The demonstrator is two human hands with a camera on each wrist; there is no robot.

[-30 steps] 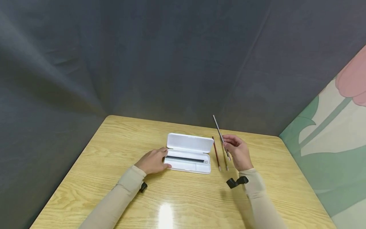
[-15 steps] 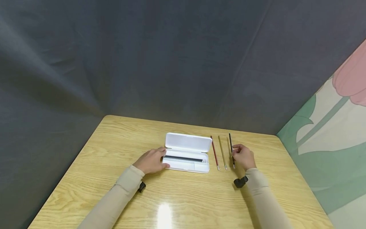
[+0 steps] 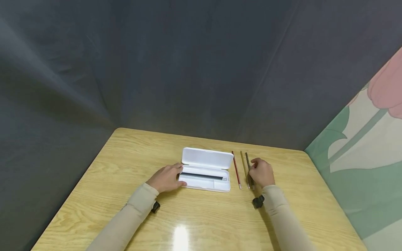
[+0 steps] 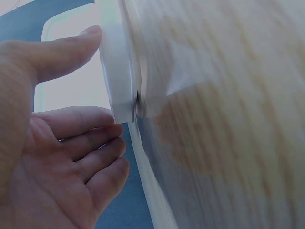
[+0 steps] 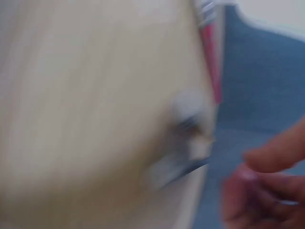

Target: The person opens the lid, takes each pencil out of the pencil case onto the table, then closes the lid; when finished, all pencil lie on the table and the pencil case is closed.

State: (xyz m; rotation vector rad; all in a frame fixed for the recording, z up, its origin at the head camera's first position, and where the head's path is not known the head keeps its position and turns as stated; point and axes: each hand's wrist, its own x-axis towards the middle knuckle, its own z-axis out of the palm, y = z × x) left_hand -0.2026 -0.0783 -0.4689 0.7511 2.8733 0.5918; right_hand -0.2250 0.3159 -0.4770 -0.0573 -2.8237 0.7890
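Observation:
In the head view, my left hand [image 3: 166, 178] holds the left end of an open white pencil case [image 3: 201, 183]. The left wrist view has its thumb [image 4: 71, 53] over the case edge and the fingers against its end. A dark pencil [image 3: 202, 175] lies lengthwise inside the case. At the right, my right hand [image 3: 263, 173] pinches a black pencil [image 3: 247, 160] low at the table. Just left of that pencil lies a yellow pencil [image 3: 243, 163], their eraser ends close together. The right wrist view is blurred, so the fingertips' contact is unclear.
A red pencil [image 3: 236, 170] lies between the case and the yellow pencil, eraser end toward me. The wooden table [image 3: 201, 216] ends at a dark curtain [image 3: 201, 87] behind. A flower-patterned cloth [image 3: 370, 167] hangs on the right.
My right hand has lowered the black pencil from the air to the table, right of the yellow one, then shifted it left toward it. The left hand stays on the case.

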